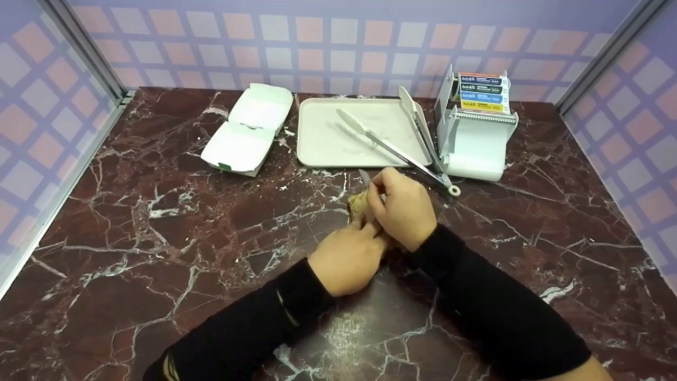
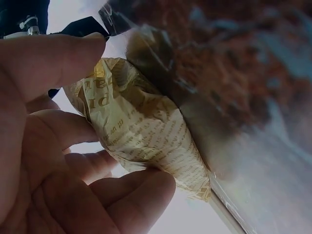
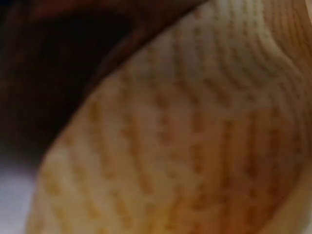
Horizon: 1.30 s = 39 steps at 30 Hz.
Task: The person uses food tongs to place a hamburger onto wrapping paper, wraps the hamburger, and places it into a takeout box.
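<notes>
A small package [image 1: 358, 205] in tan printed paper lies on the dark marbled table under both hands. My left hand [image 1: 349, 259] holds it from the near side. In the left wrist view, the thumb is above the crumpled wrapper [image 2: 146, 126] and the fingers curl below it. My right hand [image 1: 404, 206] is over the package's right side, thumb and forefinger pinched together. A thin grey pointed piece [image 1: 364, 175] sticks out at those fingertips; its kind does not show. Blurred printed paper [image 3: 195, 146] fills the right wrist view.
Behind the hands lies a beige tray [image 1: 317, 153], with metal tongs [image 1: 394, 151] across its right side and a second pair [image 1: 418, 124] beside them. An open white clamshell box [image 1: 240, 145] stands left. A label dispenser [image 1: 476, 143] with coloured rolls stands right. Walls enclose the back and sides.
</notes>
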### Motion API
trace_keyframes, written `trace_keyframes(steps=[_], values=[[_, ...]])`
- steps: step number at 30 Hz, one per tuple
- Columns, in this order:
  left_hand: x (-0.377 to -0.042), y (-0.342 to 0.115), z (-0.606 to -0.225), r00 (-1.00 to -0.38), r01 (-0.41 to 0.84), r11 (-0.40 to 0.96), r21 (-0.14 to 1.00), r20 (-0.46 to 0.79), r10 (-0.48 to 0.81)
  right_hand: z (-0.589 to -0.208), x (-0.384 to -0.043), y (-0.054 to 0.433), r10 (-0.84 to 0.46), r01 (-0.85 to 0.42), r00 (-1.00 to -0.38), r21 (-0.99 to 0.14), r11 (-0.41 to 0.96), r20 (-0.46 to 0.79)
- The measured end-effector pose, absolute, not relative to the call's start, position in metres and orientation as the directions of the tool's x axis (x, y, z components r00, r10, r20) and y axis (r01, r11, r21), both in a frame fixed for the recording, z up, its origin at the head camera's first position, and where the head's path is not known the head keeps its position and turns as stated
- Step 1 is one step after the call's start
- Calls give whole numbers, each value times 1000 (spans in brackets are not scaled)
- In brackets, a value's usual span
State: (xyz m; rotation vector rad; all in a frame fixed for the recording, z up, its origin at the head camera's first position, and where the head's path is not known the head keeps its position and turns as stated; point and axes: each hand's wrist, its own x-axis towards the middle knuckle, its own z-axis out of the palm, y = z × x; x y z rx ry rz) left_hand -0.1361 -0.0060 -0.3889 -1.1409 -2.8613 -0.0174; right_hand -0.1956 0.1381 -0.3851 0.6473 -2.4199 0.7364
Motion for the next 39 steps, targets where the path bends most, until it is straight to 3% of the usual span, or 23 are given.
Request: trace_keyframes(steps=[3,11,17,21,30,39], values=[[-136,-6,-389,-724,689,725,-12,47,689,-386,-195,137,-277,-563,-760,-383,732,588],[-134,-7,-393,-705,690,722,-42,185,684,-386,-194,133,-297,-546,-796,-414,728,527],[-135,-4,-390,-742,668,744,2,79,666,-383,-199,137,-196,-453,-874,-598,662,445],[-135,-3,-388,-765,644,764,42,12,644,-383,-201,140,-124,-408,-894,-670,621,430],[-134,-3,-384,-773,632,773,58,-24,634,-384,-202,140,-68,-374,-907,-720,585,416],[-135,-5,-386,-757,653,757,27,17,653,-386,-198,134,-161,-373,-920,-670,641,358]])
